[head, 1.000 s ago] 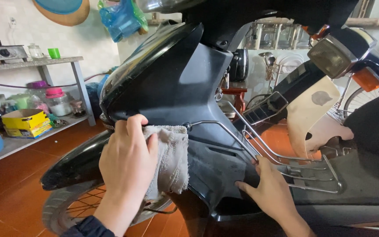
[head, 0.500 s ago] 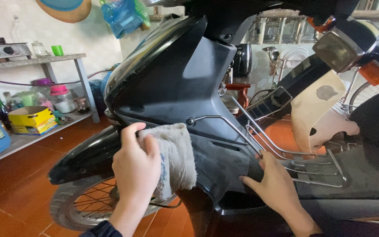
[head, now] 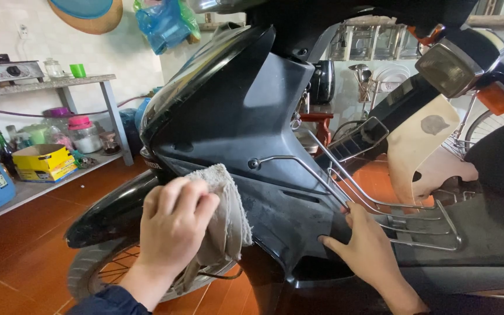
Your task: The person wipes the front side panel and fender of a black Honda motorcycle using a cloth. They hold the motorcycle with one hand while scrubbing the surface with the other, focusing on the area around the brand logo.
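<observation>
The left hand (head: 173, 224) is closed in a full grip over a grey-white rag (head: 223, 224), pressing it flat against the black front fairing (head: 246, 122) of the motor scooter. The cloth hangs below and to the right of that grip, its long axis running down the panel's slope toward the front wheel (head: 103, 271) and fender (head: 109, 213) beneath. The right hand (head: 368, 248) lies well to the right, open, fingers spread on the lower fairing edge just under the chrome rack (head: 380, 213). The left hand is the nearer one to the rag.
</observation>
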